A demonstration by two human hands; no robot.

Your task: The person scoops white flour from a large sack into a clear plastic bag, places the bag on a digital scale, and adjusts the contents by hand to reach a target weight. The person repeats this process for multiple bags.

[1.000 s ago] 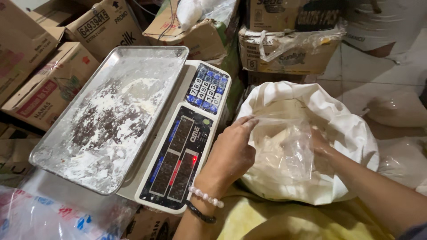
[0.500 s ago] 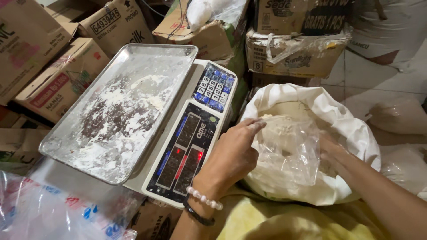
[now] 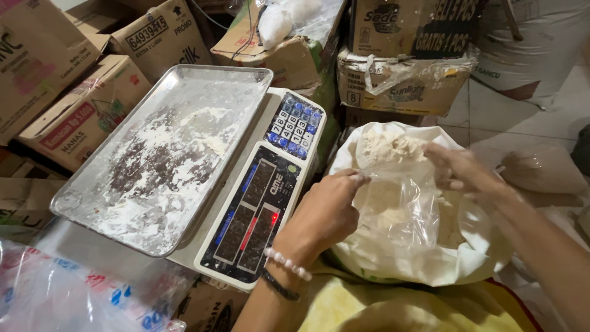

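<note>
While the left hand point(image 3: 322, 215) is pinching the clear plastic bag point(image 3: 399, 209) rim inside the white sack point(image 3: 473, 258), right hand point(image 3: 458, 169) fingers are hovering half-curled above; the scale point(image 3: 258, 203) is crowding leftward.

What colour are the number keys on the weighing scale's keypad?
White number keys among blue ones on the flour-dusted digital scale, clearest in the head view.

The white sack point(image 3: 430, 258) is open at the top, so hands can go in from above. The clear plastic bag point(image 3: 399, 215) fills its middle. Just left, the scale point(image 3: 258, 203) blocks that side, and its floury metal tray point(image 3: 160, 160) is bare on top. Cardboard boxes point(image 3: 399, 80) wall off the back. On the right, the tiled floor point(image 3: 491, 117) has some room.
</note>
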